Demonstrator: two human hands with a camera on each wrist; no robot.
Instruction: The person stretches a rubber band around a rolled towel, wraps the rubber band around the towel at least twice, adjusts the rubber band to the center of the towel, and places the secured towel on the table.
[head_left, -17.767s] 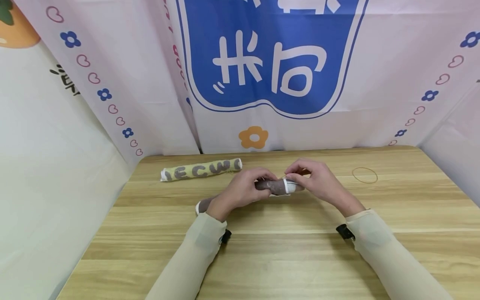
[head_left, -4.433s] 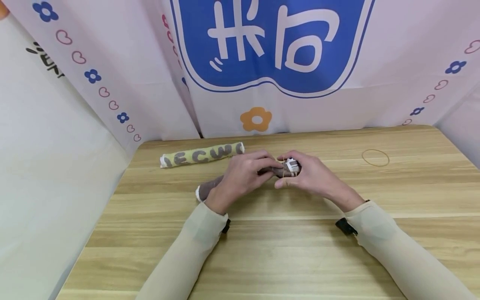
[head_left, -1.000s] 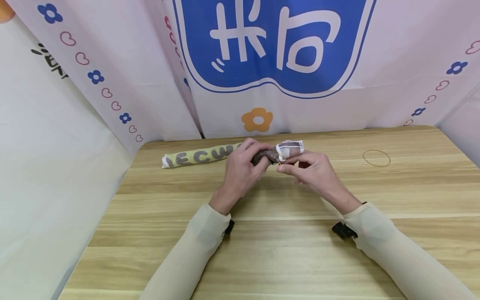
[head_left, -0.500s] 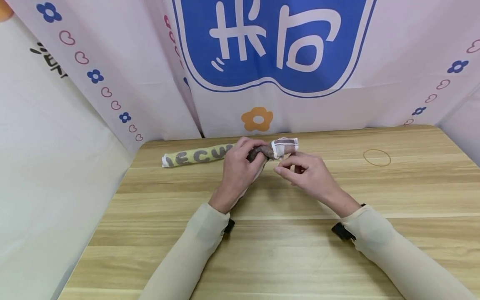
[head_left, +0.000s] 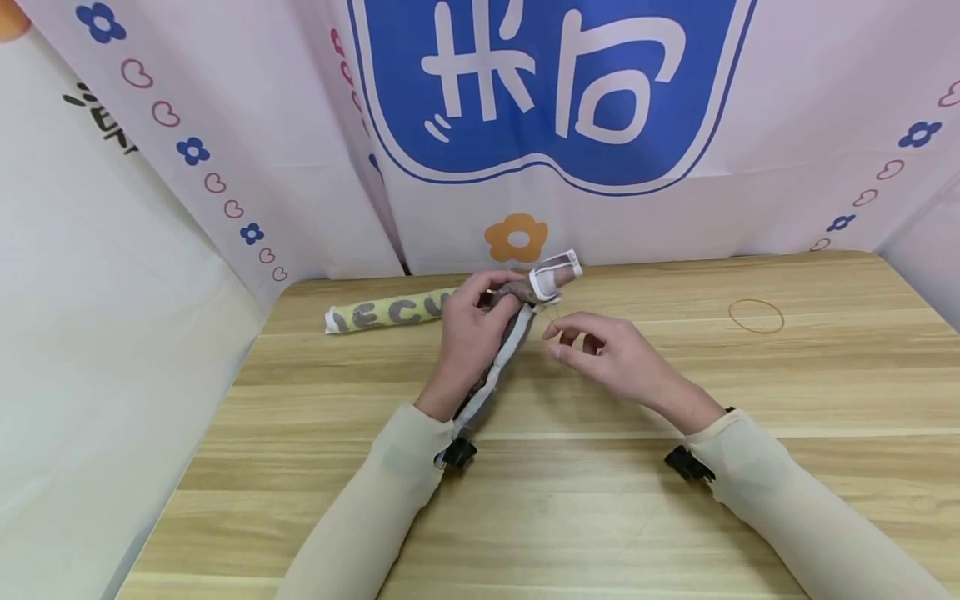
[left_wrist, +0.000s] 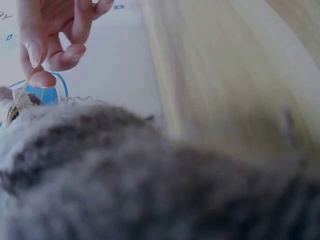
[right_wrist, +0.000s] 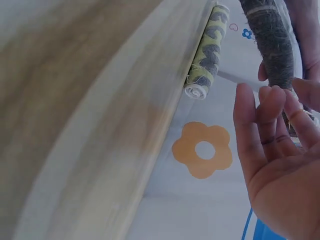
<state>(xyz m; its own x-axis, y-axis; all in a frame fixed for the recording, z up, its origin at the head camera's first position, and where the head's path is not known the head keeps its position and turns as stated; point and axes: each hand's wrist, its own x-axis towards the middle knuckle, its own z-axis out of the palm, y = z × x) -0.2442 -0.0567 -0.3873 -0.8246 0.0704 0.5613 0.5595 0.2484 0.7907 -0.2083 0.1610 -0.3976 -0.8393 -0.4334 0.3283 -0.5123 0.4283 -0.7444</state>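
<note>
My left hand (head_left: 476,333) grips a rolled brown-grey towel (head_left: 523,292) with white edging near its far end. The white-edged end (head_left: 555,277) sticks up beyond the fingers, while the rest of the roll bends down along the left wrist. My right hand (head_left: 618,362) is just right of that end. Its thumb and a finger pinch a thin yellow rubber band (left_wrist: 20,94), stretched from the towel's end. The left wrist view is mostly filled by the blurred towel. In the right wrist view the grey roll (right_wrist: 275,50) hangs behind my right fingers.
A rolled yellow towel (head_left: 390,313) with grey letters lies at the back left of the wooden table (head_left: 570,517), its right end hidden behind my left hand. A loose rubber band (head_left: 756,316) lies at the right. Behind the table hangs a printed cloth (head_left: 450,225).
The brown towel swings from lying across to pointing up and away, its white edge turning into view. My right hand draws slightly down from the end, pulling the rubber band. Earlier, both hands worked the band around this end.
</note>
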